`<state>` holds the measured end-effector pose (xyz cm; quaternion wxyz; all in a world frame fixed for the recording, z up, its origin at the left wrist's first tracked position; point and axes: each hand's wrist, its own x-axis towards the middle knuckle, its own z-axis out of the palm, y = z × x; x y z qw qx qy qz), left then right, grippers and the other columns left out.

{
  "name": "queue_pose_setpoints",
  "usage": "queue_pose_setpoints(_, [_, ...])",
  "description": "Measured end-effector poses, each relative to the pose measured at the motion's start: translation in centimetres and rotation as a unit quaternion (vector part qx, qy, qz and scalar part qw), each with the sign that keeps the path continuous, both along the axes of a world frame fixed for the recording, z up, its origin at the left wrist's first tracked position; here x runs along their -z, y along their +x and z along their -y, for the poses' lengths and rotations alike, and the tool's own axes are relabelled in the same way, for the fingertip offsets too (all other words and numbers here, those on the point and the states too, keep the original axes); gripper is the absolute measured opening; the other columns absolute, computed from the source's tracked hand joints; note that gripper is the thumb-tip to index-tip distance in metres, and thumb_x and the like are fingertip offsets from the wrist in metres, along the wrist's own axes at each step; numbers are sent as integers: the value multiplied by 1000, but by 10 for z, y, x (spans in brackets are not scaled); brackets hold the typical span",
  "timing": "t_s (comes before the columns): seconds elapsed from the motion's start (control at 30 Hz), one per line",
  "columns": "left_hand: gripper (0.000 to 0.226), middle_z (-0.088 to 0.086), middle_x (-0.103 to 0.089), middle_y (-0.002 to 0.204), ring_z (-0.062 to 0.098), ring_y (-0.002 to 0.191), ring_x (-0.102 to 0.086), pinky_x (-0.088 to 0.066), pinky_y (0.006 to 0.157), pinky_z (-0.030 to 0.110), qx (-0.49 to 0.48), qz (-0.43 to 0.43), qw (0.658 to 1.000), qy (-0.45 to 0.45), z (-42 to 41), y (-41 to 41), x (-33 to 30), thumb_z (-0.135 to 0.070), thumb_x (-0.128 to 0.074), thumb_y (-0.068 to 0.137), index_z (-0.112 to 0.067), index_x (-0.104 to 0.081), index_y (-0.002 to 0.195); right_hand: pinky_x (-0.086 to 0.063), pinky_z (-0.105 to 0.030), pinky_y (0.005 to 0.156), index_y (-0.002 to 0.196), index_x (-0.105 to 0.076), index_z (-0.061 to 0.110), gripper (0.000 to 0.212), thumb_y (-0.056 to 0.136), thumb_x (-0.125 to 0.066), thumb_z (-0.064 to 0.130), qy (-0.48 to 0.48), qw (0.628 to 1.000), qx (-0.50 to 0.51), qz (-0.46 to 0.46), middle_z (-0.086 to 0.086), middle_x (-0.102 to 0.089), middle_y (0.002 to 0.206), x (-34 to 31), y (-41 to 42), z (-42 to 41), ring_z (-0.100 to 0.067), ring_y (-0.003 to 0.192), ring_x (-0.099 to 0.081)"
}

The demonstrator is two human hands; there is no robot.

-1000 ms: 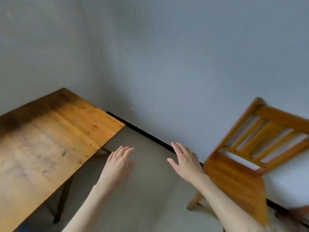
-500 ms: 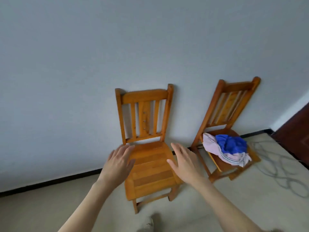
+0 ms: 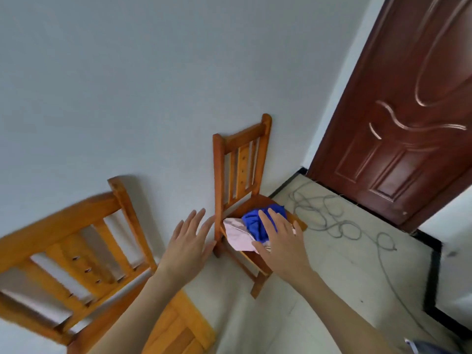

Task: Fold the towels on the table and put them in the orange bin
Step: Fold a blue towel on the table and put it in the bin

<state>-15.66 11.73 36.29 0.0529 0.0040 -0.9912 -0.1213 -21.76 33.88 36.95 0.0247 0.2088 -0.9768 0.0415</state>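
A: Where are the towels?

B: Bunched in a heap on the seat of the far chair (image 3: 240,159), the one standing against the pale wall (image 3: 127,85). A blue towel (image 3: 252,223) lies crumpled on top, and a pink towel (image 3: 237,236) spreads out under it and hangs over the seat's front edge.

A: And the hands?

B: Both are raised in front of the person, palms down, fingers straight and a little spread. The left hand (image 3: 190,245) is released and grasps nothing; it hovers in front of the chair's front-left post. The right hand (image 3: 279,242) is also released, fingers flat, and overlaps the towel heap in the head view. Whether its fingers touch the cloth or float above it, I cannot tell.

A: Anything else nearby?

B: A second wooden chair (image 3: 84,254) sits close on the left, blurred, with its slatted back towards the wall. To the right is a dark brown door (image 3: 408,111) with carved panels. On the light floor (image 3: 332,277) in front of it a grey cable (image 3: 339,221) lies in loose loops, trailing down towards the lower right. A black baseboard (image 3: 431,264) runs along the foot of the wall beside the door.
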Motion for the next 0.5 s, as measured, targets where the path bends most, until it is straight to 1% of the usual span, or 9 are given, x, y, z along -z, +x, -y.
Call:
queue_pose_setpoints(0.1, [57,-4,1,159,19,146,2,-2,117,35,52,14,998,-13,-26,-58,10,-49,-23,97,-33,-3,148,-8,-43,115,149,0,31,67,94,-27,57,-9,998,53,19,3,-3,158,6,-39,-35,-16,144,-9])
queue_pose_setpoints(0.23, [54,0,-9,158,20,145,-8,-10,117,36,82,43,996,2,-57,-122,37,-44,-30,98,-30,-14,148,-8,-46,115,149,-1,31,66,94,-28,56,-10,994,87,61,4,-4,158,33,-95,-76,-16,144,-9])
queue_pose_setpoints(0.33, [53,5,-18,156,24,144,-15,-17,116,39,76,65,995,12,-81,-174,64,-39,-37,97,-24,-25,146,-8,-47,115,149,0,30,66,94,-27,56,-3,993,75,93,4,-3,158,63,-152,-102,-15,145,-7])
queue_pose_setpoints(0.5, [54,3,-17,156,22,144,-16,-18,116,36,19,127,992,21,-116,-260,122,-38,-36,98,-22,-22,147,-16,-48,113,149,-7,28,64,95,-30,52,25,990,19,136,0,-12,157,121,-248,-134,-18,144,-14])
